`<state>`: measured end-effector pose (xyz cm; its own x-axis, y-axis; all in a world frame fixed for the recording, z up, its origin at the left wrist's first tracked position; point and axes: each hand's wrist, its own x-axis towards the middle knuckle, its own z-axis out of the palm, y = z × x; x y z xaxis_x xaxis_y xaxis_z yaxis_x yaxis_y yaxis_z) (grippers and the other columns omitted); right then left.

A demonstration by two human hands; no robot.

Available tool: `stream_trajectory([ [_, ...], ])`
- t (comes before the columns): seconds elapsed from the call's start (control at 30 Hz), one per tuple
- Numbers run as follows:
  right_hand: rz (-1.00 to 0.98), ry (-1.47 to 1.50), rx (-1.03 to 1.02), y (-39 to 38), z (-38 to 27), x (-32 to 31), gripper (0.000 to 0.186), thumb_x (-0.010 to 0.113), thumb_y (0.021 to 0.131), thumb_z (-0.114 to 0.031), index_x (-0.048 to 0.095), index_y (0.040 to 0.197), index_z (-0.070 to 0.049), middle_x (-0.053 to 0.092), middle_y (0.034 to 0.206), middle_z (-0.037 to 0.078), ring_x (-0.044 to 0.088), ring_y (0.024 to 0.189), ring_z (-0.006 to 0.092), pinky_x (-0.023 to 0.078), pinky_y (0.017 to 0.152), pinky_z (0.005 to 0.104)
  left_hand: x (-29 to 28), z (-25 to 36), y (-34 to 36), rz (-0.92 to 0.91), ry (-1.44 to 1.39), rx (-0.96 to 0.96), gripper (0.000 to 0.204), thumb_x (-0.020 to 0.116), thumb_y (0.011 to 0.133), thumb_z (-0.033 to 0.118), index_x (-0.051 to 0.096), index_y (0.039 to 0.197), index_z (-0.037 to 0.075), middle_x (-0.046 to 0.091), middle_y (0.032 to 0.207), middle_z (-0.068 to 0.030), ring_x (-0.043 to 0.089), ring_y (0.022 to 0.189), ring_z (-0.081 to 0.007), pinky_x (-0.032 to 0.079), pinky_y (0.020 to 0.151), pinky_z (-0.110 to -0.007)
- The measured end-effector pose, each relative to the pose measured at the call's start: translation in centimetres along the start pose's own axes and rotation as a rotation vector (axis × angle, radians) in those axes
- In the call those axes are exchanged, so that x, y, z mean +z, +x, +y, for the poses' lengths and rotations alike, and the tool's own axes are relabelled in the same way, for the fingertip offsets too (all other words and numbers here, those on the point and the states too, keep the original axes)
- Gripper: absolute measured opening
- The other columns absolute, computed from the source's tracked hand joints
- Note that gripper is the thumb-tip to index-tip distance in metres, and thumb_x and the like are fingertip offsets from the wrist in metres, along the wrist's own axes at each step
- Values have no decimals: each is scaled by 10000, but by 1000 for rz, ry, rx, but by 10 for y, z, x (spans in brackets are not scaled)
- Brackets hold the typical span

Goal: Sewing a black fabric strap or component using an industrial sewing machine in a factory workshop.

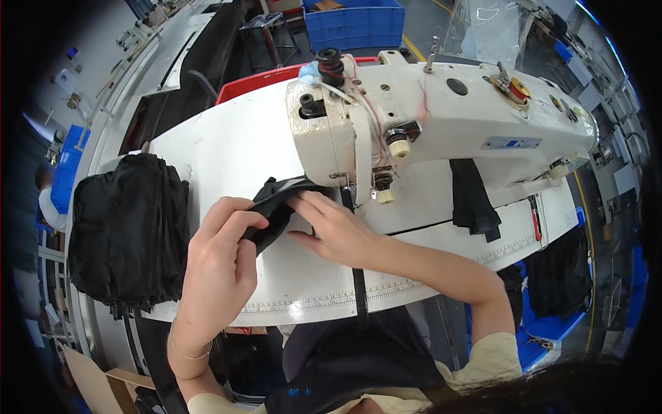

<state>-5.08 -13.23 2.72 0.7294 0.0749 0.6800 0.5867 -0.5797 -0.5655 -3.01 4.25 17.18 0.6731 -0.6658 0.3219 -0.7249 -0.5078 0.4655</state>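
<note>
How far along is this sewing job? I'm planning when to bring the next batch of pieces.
Possibly done: a tall stack of black pieces sits at the table's left, though I cannot tell if they are sewn. In hand: the left hand grips a black zippered piece while the right hand presses it flat by the sewing machine needle. Possibly left: another black piece lies under the machine arm.
</note>
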Motion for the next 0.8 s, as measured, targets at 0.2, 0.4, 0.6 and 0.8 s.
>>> stream_trajectory([
  [0.2,-80,-65,-81,8,21,14,221,688,769,-24,631,978,16,601,1014,123,590,920,328,514,775,392,-6,-5,8,10,-27,-32,276,449,697,-160,608,908,-79,596,947,-158,557,616,-258,447,588,-317],
  [0.4,-69,-156,54,3,8,22,381,684,783,-108,539,1086,73,596,968,177,586,938,367,519,787,440,-12,-6,22,-20,-69,-45,261,447,713,-137,608,911,-83,605,956,-152,544,614,-255,431,577,-314],
  [0.6,-139,-307,128,13,15,28,377,646,800,-58,539,1135,78,605,986,202,621,917,365,532,759,425,-18,-14,12,-55,-8,-88,289,422,677,-129,614,883,-68,617,962,-152,582,720,-267,445,657,-293],
  [0.8,-143,71,-127,-28,-4,-21,144,735,802,-80,680,887,22,673,831,115,642,875,305,528,806,391,-8,-40,40,-166,579,-77,280,524,747,-96,623,998,-22,615,1047,-134,530,1059,-286,408,927,-412],
])
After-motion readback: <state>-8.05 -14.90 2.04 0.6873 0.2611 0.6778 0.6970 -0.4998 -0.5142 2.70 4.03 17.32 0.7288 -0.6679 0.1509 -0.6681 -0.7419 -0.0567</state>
